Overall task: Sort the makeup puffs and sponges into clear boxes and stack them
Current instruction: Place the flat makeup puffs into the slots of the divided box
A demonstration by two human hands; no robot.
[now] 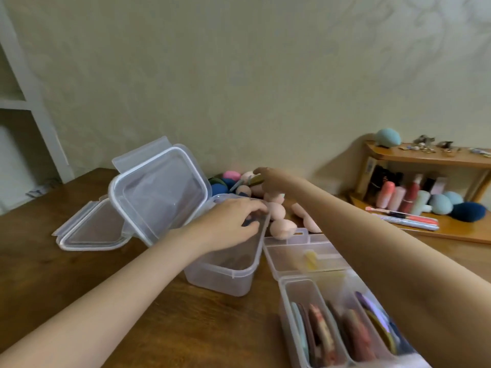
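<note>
A clear box (225,277) stands mid-table. My left hand (233,221) rests over its open top, fingers curled around a small dark item I cannot identify. Behind it a second clear box (159,192) leans tilted on its side, a loose lid (90,229) flat to its left. A pile of sponges (231,181), pink, blue and peach, lies by the wall. My right hand (271,180) reaches into that pile and pinches an olive-coloured puff (256,179). Peach egg-shaped sponges (283,228) lie in front of the pile.
A clear divided organiser (305,257) at the front right holds several flat round puffs (342,333) standing on edge. A small wooden shelf (430,155) at the right carries bottles, brushes and blue sponges (449,204). A white shelving unit (32,102) stands at the left.
</note>
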